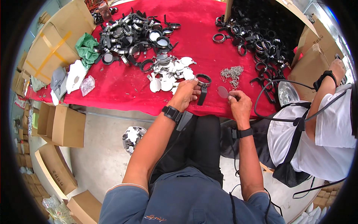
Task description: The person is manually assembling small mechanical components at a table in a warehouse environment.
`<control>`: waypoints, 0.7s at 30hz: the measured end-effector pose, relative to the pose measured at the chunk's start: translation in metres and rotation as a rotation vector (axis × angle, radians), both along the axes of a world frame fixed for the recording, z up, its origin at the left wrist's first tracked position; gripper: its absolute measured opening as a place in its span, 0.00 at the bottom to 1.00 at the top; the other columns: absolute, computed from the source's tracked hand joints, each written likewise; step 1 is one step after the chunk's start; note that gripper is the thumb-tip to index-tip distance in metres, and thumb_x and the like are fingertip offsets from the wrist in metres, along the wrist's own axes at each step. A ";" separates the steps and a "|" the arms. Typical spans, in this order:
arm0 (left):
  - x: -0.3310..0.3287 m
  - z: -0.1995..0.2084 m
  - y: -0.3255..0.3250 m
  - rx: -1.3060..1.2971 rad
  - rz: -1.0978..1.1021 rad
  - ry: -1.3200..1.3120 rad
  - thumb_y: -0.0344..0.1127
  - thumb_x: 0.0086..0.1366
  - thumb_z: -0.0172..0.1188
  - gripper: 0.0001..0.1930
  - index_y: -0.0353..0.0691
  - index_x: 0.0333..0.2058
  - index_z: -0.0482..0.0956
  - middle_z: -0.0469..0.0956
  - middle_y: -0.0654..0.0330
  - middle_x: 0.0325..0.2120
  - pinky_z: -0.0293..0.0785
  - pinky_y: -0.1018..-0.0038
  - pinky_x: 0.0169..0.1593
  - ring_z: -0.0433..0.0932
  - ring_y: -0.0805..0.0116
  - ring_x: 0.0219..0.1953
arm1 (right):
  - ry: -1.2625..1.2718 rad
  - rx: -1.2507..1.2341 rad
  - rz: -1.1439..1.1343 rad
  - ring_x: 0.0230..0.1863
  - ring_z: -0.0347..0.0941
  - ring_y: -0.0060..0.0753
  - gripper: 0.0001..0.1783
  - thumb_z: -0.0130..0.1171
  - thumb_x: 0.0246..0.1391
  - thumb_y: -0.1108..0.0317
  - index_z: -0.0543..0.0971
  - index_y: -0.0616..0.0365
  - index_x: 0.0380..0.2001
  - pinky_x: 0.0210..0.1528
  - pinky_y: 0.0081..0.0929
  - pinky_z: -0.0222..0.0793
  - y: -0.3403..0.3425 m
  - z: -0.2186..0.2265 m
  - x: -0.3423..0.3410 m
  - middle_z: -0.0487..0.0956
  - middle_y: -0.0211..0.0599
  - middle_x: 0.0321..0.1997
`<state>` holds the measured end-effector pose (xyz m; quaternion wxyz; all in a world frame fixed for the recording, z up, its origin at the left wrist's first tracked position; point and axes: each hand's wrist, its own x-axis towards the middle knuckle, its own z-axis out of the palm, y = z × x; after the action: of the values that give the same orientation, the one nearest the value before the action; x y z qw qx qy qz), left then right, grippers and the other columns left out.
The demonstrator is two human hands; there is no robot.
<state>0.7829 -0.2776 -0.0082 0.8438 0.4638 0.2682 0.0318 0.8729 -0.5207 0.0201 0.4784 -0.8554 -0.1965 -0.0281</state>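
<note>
My left hand [185, 93] grips a black ring with a flat tab-like handle [202, 96] just over the table's near edge. The ring stands up past the fingertips, its handle hanging downward. Between thumb and fingers, my right hand [240, 106] pinches a thin round grey disc [222, 92] by its edge, a little to the right of the ring and apart from it. Beyond my left hand lies a heap of white and grey discs [167, 71], each with a small tab. Small metal wire clips [232, 75] form a pile beyond my right hand.
Black rings fitted with discs [126, 35] are heaped at the far left of the red cloth [194, 33]. More rings [261, 46] spill from a large box at right. A co-worker's arm [322, 97] is close on my right. A bin of discs [133, 136] stands on the floor.
</note>
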 end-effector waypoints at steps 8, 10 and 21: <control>-0.013 -0.008 -0.007 -0.060 0.015 -0.268 0.43 0.84 0.58 0.11 0.42 0.49 0.78 0.82 0.65 0.39 0.77 0.77 0.37 0.81 0.76 0.37 | 0.177 0.018 -0.052 0.38 0.85 0.29 0.13 0.72 0.58 0.76 0.90 0.65 0.47 0.44 0.31 0.79 -0.014 -0.001 -0.011 0.90 0.40 0.37; -0.015 -0.010 -0.006 -0.173 -0.024 -0.405 0.43 0.85 0.58 0.10 0.43 0.49 0.78 0.82 0.66 0.40 0.78 0.74 0.43 0.81 0.75 0.41 | 0.165 0.062 -0.051 0.39 0.85 0.30 0.14 0.72 0.58 0.77 0.90 0.64 0.48 0.45 0.31 0.79 -0.018 -0.013 -0.012 0.90 0.39 0.38; -0.013 -0.011 -0.016 -0.264 -0.056 -0.510 0.43 0.84 0.59 0.11 0.43 0.55 0.78 0.83 0.65 0.48 0.80 0.67 0.56 0.80 0.73 0.48 | -0.041 -0.159 -0.032 0.49 0.89 0.41 0.13 0.72 0.59 0.76 0.91 0.66 0.47 0.54 0.35 0.83 -0.039 -0.004 -0.034 0.90 0.47 0.50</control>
<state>0.7704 -0.2939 -0.0194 0.9377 0.3341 0.0361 0.0887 0.8387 -0.5601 0.0156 0.4045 -0.8930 -0.1940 -0.0376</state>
